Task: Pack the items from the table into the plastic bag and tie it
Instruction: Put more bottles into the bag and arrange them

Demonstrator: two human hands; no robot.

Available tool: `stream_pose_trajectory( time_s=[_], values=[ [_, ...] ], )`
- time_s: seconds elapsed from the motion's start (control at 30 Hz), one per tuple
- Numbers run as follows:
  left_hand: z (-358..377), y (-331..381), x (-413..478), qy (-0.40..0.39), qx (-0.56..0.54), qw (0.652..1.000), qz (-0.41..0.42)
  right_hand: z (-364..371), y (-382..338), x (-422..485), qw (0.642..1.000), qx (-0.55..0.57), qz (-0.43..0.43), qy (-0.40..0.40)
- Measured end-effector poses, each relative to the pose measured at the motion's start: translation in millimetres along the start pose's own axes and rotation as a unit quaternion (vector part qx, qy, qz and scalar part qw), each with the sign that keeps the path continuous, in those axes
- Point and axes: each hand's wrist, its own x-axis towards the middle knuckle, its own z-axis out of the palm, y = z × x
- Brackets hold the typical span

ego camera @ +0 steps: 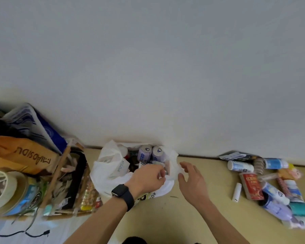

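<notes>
Plastic bag (pixel 111 166) stood against the wall at the back of the table (pixel 192 217), mouth up and open. Inside it, 2 pale lavender bottles (pixel 144 153) upright side by side at the far edge; other contents too blurred to name.

My left hand (pixel 146 176), black watch (pixel 122 193) on the wrist, was at the near rim of the mouth. Its fingers were curled around something small and pale just over the opening; I could not tell whether that was an item going in or a fold of the bag film.

My right hand (pixel 192 180) was just right of the bag, fingers spread and loosely bent, holding nothing, fingertips near the crumpled right edge of the film.

Remaining items (pixel 271 187) lay in a loose pile at the right end of the table, well apart from the bag: white and blue bottles, a red packet (pixel 252 186), a teal piece, and a white tube (pixel 236 191) a little clear of the pile, on its bag side.

Key relation: pile lay to the right of both hands, so the right hand was nearer and free. The white tube's long axis ran roughly away from me, so I judged a grasp across its width easiest.

Judgement: packing partly done; tying not yet due.

Far left: a cluttered cardboard box (pixel 63 173), not part of the task as far as I could judge.
</notes>
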Motion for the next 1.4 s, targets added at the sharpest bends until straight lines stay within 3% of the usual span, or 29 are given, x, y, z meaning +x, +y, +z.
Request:
stream_pose_trajectory(
  time_s=[0.1,0.17,0.27,0.4,0.6,0.8,0.97,1.2,1.4],
  values=[
    [19.5,33.0,20.8,0.107,0.05,0.992,0.049,-28.0,35.2,-19.4,0.999,-0.001,0.02,0.05],
    [33.2,65.9,34.7,0.132,0.06,0.987,0.067,-51.8,67.1,-32.2,0.995,-0.015,0.045,0.087],
    [62.7,117.9,56.5,0.107,0.079,0.986,0.103,-86.0,123.0,-52.0,0.987,-0.027,0.103,0.123],
    [117.0,182.0,91.8,0.018,0.084,0.99,0.109,-127.3,204.7,-73.1,0.971,-0.042,0.177,0.153],
    [194.3,256.5,145.5,-0.087,0.105,0.99,0.049,-173.4,311.7,-84.8,0.947,-0.061,0.29,0.128],
    [247.7,283.7,184.0,-0.116,0.032,0.991,-0.066,-199.8,380.2,-69.8,0.92,-0.058,0.383,0.056],
    [271.7,274.4,198.6,-0.108,-0.003,0.989,-0.099,-197.3,404.3,-53.8,0.928,-0.018,0.368,0.052],
    [267.7,255.7,186.8,-0.147,0.061,0.984,-0.076,-193.9,409.0,-61.3,0.915,-0.127,0.379,-0.054],
    [245.5,243.3,168.2,-0.145,-0.058,0.982,-0.102,-176.9,402.7,-87.4,0.909,-0.116,0.392,-0.081]
  ],
)
